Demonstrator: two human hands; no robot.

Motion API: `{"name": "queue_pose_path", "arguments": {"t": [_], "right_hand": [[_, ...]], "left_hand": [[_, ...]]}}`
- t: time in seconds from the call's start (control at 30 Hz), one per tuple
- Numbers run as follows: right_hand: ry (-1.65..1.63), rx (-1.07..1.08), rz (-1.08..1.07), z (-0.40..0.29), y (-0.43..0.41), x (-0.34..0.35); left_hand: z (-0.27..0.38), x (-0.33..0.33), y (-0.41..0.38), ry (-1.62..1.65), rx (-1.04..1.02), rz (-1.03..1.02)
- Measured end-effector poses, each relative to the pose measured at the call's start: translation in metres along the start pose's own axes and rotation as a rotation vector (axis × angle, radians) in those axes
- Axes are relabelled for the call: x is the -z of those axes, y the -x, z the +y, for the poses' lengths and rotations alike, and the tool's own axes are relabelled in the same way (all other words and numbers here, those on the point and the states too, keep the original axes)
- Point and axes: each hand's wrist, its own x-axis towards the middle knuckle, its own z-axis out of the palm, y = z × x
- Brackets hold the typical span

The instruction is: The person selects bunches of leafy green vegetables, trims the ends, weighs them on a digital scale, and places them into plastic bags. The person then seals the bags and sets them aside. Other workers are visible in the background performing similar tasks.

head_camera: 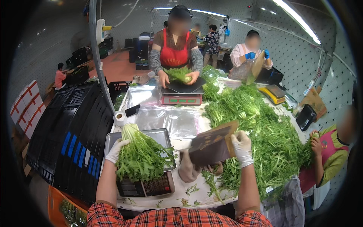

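My left hand point(117, 150), in a white glove, grips a bunch of leafy greens point(139, 159) by its pale stem end, over the metal tray point(166, 134) of a digital scale point(144, 185). A brown bag point(211, 144), its front dark, hangs from my right hand point(242, 147), also gloved in white, which pinches its edge. Beneath the bag lies a crumpled greyish-brown cloth point(188, 170). To the right of my right hand spreads a large heap of the same greens point(272, 142).
Clear plastic bags point(181, 120), a paper roll point(120, 118) and a second scale point(182, 98) lie ahead. Across the table, a person point(175, 54) handles greens; another point(251, 56) holds a bag. A third person point(329, 153) is at the right. Black crates point(73, 136) stand left beside a metal pole point(99, 56).
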Motion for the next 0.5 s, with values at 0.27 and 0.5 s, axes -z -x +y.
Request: {"name": "queue_pose_path", "arguments": {"t": [0.27,0.5], "right_hand": [[0.508,0.954,-0.189,-0.121,-0.011,-0.039],[0.501,1.366,-0.661,-0.136,0.051,-0.142]], "left_hand": [[0.05,-0.01,0.059,0.685,-0.14,-0.312],[0.087,0.028,0.096,0.814,-0.317,-0.257]]}}
